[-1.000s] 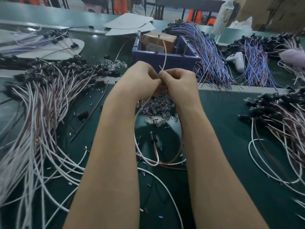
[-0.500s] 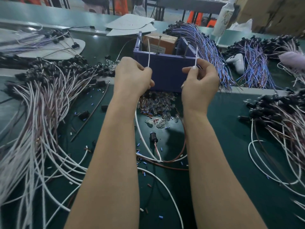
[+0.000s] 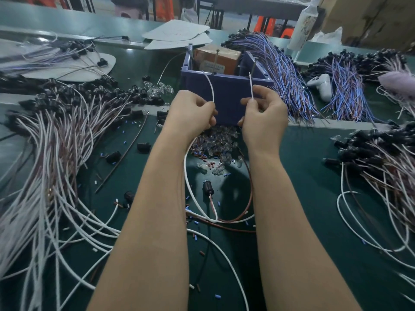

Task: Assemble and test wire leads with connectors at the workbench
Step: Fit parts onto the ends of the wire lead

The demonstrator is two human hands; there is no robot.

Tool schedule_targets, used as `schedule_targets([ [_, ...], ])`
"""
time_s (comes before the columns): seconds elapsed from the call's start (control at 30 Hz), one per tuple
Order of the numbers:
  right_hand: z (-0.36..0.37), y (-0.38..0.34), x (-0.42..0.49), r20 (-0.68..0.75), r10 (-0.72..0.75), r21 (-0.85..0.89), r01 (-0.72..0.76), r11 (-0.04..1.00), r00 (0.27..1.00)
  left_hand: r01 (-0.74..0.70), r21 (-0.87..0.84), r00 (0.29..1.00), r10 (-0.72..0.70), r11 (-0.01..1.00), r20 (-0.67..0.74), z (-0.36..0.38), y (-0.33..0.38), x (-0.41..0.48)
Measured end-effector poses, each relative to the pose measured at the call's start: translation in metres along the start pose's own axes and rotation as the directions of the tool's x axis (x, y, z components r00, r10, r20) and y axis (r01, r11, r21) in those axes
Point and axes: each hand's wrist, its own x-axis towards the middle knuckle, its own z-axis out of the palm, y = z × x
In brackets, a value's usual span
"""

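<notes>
White wire lead (image 3: 211, 88): one end sticks up, curved, out the top of the L hand (image 3: 190, 115), fingers curled tight round it. The rest drops below the fist & loops on the green bench (image 3: 314, 198) btwn the forearms, near a black connector (image 3: 207, 187). R hand (image 3: 262, 117) pinches a 2nd white end (image 3: 251, 86) thumb to forefinger, standing straight up; can't tell if it's the same wire. Hands apart, in front of the blue bin (image 3: 226, 95), above a pile of clear bulbs (image 3: 215, 142). Lead bundles (image 3: 56, 135) on both sides.
</notes>
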Motion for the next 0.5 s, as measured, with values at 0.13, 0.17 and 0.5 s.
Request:
schedule_targets([
  [0.13,0.0000,-0.0009,-0.0013,-0.036,-0.004,0.002,0.004,1.000,0.999,-0.027,-0.030,0.999,0.028,0.999,0.028,0.0008,-0.0012,0.0004],
  [0.17,0.0000,-0.0012,-0.0014,-0.049,-0.003,0.006,0.003,1.000,0.999,-0.043,-0.039,0.998,0.045,0.998,0.035,0.0009,-0.0006,0.0003],
  [0.5,-0.0017,0.0012,-0.0001,-0.062,0.004,0.023,-0.002,1.000,0.998,-0.124,-0.120,0.988,0.134,0.985,0.075,0.0035,0.0005,-0.0010],
])
